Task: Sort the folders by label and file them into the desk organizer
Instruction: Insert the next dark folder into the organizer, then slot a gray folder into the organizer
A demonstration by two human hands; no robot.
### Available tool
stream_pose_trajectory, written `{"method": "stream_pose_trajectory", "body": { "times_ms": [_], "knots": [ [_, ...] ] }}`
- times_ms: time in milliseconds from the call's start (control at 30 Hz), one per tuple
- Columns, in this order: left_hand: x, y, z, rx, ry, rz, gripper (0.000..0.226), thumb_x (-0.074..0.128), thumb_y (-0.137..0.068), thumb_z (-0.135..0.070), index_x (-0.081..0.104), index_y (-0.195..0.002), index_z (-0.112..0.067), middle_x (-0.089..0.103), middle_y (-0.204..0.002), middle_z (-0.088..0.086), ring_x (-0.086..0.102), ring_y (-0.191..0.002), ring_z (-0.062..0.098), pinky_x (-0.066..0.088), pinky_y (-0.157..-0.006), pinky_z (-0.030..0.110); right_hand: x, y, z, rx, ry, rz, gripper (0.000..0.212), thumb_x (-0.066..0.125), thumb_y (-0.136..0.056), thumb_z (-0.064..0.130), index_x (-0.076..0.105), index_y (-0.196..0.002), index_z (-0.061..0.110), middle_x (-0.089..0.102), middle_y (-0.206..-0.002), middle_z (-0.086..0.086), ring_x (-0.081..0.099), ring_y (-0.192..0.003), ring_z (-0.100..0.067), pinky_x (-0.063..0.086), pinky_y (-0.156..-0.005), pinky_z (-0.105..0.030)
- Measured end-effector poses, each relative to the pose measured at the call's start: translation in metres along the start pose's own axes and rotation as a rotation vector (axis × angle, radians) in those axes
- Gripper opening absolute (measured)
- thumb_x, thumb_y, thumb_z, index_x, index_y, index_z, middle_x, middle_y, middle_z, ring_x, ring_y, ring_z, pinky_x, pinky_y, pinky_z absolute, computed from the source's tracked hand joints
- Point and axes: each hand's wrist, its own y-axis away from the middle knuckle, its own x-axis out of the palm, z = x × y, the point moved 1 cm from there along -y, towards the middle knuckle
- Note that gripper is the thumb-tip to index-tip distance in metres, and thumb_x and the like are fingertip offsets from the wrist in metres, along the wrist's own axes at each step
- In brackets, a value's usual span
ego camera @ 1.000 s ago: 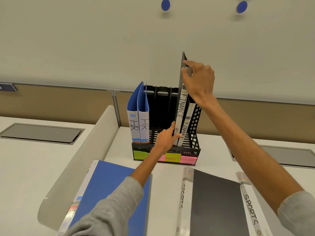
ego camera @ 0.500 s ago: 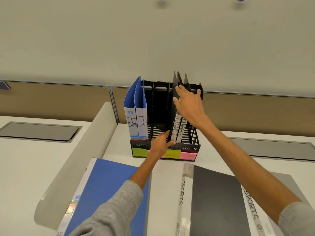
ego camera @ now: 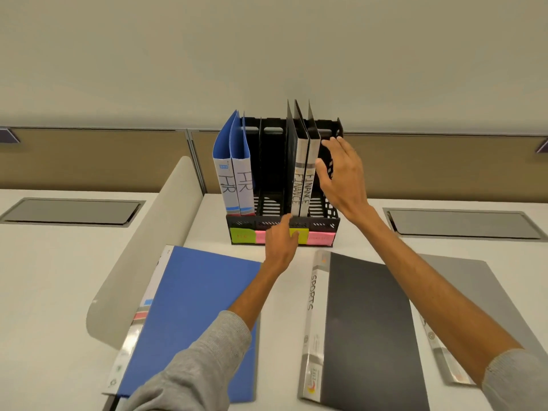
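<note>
the right hand [ego camera: 341, 179] has let go of the 2 finance folders [ego camera: 305, 173], now seated in the 3rd slot of the organizer [ego camera: 323, 225], and hovers spread beside them. the left hand [ego camera: 281, 238], uncurled, braces the base. the sports folders [ego camera: 370, 321] likely go next.

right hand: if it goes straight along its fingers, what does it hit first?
Probably the desk organizer's rear wall in the rightmost slot. The right hand's fingertips are near its top rim, just right of the right FINANCE folder. Depth is unclear from one view, so it might pass over the rim.
</note>
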Motion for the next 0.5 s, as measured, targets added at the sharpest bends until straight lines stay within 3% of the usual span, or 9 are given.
{"method": "stream_pose_trajectory", "body": {
  "times_ms": [67,233,400,500],
  "knots": [
    [-0.002,0.014,-0.003,-0.031,-0.007,-0.009,0.041,0.059,-0.095,-0.013,0.05,-0.135,-0.011,0.07,-0.108,0.012,0.065,-0.098,0.026,0.054,-0.084,0.037,-0.003,0.024,-0.009,0.032,0.009,-0.011,0.04,0.05,-0.098,0.027,0.052,-0.135,0.011,0.054,-0.138,-0.009,0.044,-0.134,-0.023,0.037,-0.11,-0.045],
    [0.005,0.051,-0.001,-0.16,-0.078,0.082,0.028,0.057,-0.096,-0.027,0.056,-0.121,-0.014,0.07,-0.105,0.008,0.065,-0.097,0.027,0.051,-0.088,0.04,0.0,0.092,-0.034,0.249,0.094,0.145,0.037,0.047,-0.099,0.033,0.052,-0.131,0.014,0.067,-0.119,-0.011,0.061,-0.108,-0.029,0.042,-0.095,-0.044],
    [0.025,0.092,0.011,-0.27,-0.212,0.202,0.046,0.059,-0.092,-0.046,0.058,-0.122,-0.011,0.064,-0.122,0.008,0.059,-0.112,0.026,0.046,-0.09,0.036,0.009,0.169,-0.062,0.488,0.167,0.399,0.042,0.046,-0.1,0.034,0.045,-0.135,0.011,0.069,-0.107,-0.015,0.064,-0.1,-0.034,0.048,-0.09,-0.045],
    [0.038,0.113,0.017,-0.32,-0.24,0.304,0.058,0.061,-0.086,-0.058,0.059,-0.115,-0.009,0.064,-0.118,0.009,0.061,-0.107,0.025,0.047,-0.082,0.032,0.01,0.206,-0.07,0.597,0.181,0.501,0.044,0.051,-0.098,0.032,0.045,-0.135,0.009,0.068,-0.108,-0.015,0.062,-0.106,-0.036,0.049,-0.094,-0.05]
  ]
}}
